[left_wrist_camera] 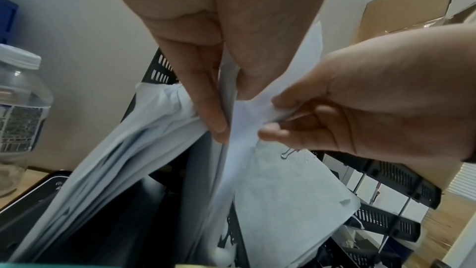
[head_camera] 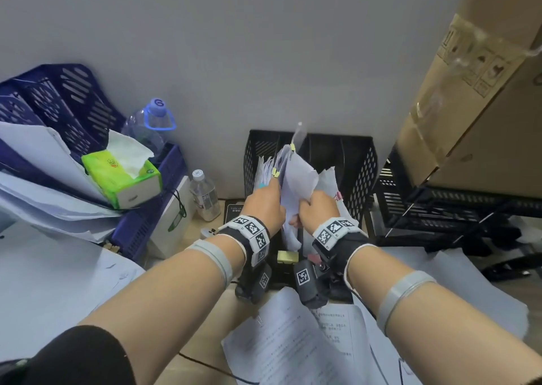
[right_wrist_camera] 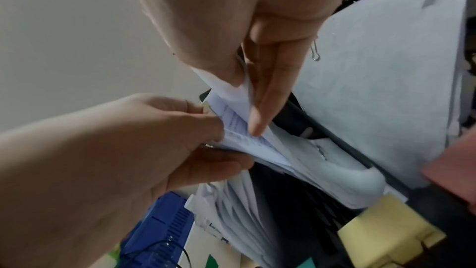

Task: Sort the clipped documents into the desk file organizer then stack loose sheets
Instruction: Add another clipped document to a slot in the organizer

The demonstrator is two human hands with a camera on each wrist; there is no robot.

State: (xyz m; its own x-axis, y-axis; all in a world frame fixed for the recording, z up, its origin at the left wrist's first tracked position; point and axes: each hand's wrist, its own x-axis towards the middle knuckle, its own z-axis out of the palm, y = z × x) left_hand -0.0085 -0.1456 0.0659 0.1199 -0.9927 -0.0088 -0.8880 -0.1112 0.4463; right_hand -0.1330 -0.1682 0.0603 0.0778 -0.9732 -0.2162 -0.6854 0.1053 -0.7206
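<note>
Loose sheets [head_camera: 293, 340] lie low in the frame while our left hand [head_camera: 265, 201] and right hand [head_camera: 318, 205] pinch one clipped bundle [head_camera: 296, 179], steering it into the black organizer [head_camera: 363, 167] at centre

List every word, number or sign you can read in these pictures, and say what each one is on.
"6": on the blue cap of the large water bottle.
Handling pictograms on the cardboard box: visible, too blurred to tell apart.
Tissue pack: orange logo, unreadable.
Small bottle: label print too small.
Printed sheets on the desk: lines of text, too small to read.
Wrist bands: black-and-white square code markers, no words.
</note>
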